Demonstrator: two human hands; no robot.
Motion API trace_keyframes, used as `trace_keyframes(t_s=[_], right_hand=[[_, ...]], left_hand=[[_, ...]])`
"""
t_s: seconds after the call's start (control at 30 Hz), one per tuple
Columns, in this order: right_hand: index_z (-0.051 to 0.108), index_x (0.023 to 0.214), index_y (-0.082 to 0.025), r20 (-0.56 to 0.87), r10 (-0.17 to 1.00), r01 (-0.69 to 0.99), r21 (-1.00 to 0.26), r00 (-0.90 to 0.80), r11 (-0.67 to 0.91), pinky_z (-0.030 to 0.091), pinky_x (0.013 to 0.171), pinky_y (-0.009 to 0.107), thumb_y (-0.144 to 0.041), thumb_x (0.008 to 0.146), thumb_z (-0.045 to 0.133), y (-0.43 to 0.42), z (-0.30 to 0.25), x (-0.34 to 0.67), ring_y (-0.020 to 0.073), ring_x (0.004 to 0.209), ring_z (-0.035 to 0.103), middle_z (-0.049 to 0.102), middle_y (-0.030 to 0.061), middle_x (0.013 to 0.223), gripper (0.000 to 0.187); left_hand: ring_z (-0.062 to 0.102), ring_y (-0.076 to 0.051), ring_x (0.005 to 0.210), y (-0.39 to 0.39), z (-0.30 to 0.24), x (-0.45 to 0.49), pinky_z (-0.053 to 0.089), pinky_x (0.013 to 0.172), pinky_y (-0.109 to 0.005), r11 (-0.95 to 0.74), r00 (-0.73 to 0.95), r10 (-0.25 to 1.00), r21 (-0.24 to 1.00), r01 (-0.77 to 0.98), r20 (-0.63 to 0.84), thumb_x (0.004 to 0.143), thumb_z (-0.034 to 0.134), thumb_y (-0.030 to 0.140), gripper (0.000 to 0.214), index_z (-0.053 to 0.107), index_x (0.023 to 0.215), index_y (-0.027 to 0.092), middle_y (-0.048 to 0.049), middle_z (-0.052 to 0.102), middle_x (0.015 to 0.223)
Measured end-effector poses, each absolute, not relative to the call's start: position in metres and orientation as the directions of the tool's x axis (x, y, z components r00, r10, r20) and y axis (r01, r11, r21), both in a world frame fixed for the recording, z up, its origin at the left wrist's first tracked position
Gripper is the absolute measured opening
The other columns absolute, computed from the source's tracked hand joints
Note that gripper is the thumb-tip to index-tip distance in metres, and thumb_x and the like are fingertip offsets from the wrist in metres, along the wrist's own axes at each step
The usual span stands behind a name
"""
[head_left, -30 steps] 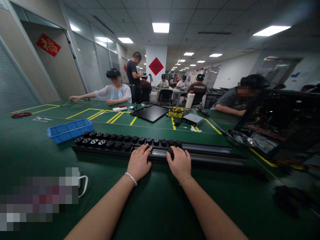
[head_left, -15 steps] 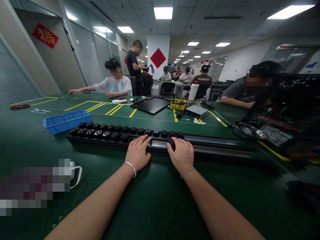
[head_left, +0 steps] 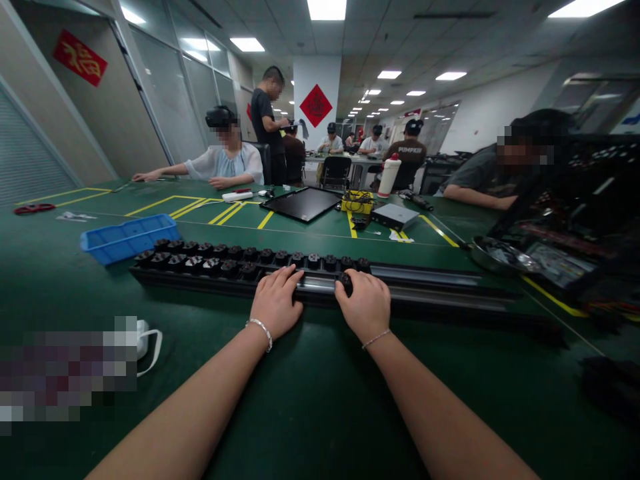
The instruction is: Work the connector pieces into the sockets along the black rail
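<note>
Left hand lies flat, fingers apart, on the long black rail. Right hand pinches a black socket module. A blue bin sits at ten o'clock.

rail: glossy metal | table: matt green cloth | bin: blue plastic

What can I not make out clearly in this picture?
Head view, small black part: mostly covered by the right hand, grip unclear.
Head view, lower left: pixelated patch hides what lies there.
Head view, dark heap at right: blurred, cut by the edge.
</note>
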State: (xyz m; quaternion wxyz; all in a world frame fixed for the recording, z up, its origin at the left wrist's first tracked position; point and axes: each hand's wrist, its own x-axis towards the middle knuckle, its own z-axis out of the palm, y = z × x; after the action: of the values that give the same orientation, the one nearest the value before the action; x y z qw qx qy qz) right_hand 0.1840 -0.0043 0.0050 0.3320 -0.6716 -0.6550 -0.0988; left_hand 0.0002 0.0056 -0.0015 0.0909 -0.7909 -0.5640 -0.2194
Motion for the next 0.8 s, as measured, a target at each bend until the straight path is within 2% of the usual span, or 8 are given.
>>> trace_keyframes(t_s=[0.4,0.8], right_hand=[[0.061,0.098,-0.017,0.560,0.821,0.953,-0.296,0.112,0.072,0.033,0.085,0.035,-0.034,0.080,0.047,-0.0060,0.0098,0.1857,0.0227,0.095,0.056,0.067,0.0088,0.096,0.029],[0.061,0.099,-0.014,0.580,0.806,0.955,-0.288,0.117,0.069,0.035,0.084,0.035,-0.031,0.079,0.047,-0.0043,0.0075,0.1881,0.0235,0.096,0.055,0.066,0.0105,0.096,0.030]], left_hand=[[0.039,-0.022,0.125,0.0026,0.0023,0.0004,0.029,0.104,-0.037,-0.361,0.279,0.849,0.109,0.926,0.449,0.070,0.049,0.021,0.058,0.047,0.127,0.023,-0.0019,0.044,0.138],[0.039,-0.021,0.125,0.0024,0.0033,0.0001,0.031,0.103,-0.038,-0.366,0.279,0.848,0.117,0.923,0.451,0.069,0.049,0.021,0.058,0.047,0.127,0.022,-0.0015,0.045,0.138]])
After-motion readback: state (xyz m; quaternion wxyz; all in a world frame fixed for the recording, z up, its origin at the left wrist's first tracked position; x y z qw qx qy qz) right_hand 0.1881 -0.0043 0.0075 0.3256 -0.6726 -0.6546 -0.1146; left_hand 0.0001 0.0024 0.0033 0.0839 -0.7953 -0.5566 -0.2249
